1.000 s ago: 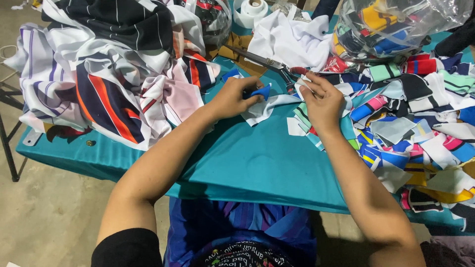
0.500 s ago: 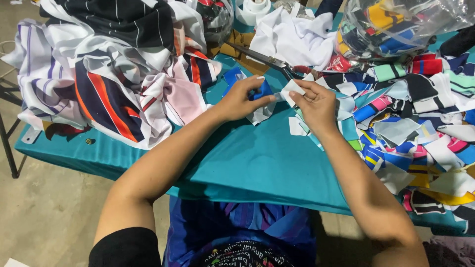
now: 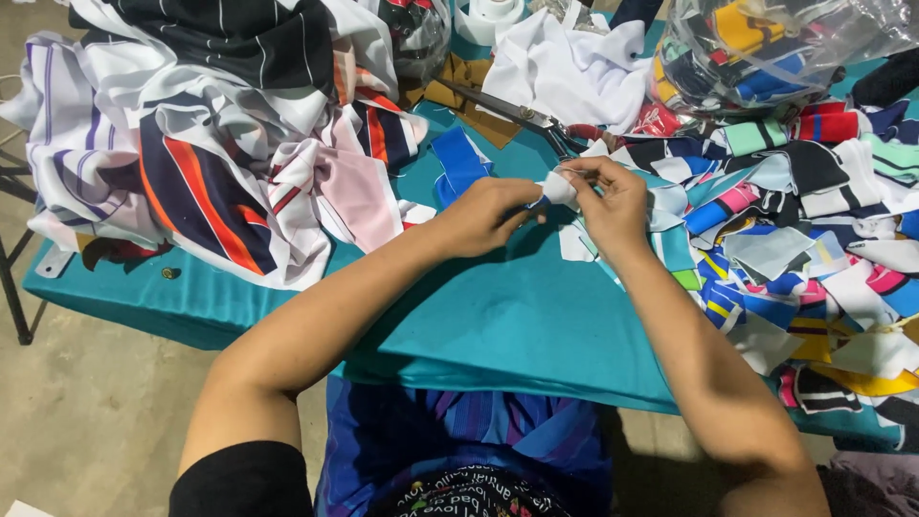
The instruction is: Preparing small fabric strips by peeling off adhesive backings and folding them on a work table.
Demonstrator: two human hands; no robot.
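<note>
Your table is covered in teal cloth and pretty crowded; the only bare stretch is the middle patch running to the near edge, right in front of you, and the left near corner hangs over open concrete floor. On the far left sits a big heap of striped fabric, white, navy and orange; on the right a sprawl of small colourful scraps spills toward the right edge; behind that a clear plastic bag is stuffed with more scraps. A pair of scissors lies on the far side, just beyond your hands. Your left hand and right hand meet above the bare patch; the fingertips of both are pinching a small white fabric piece, held up off the table between them; it looks plain white and slightly folded, with a bit of blue showing under it.
</note>
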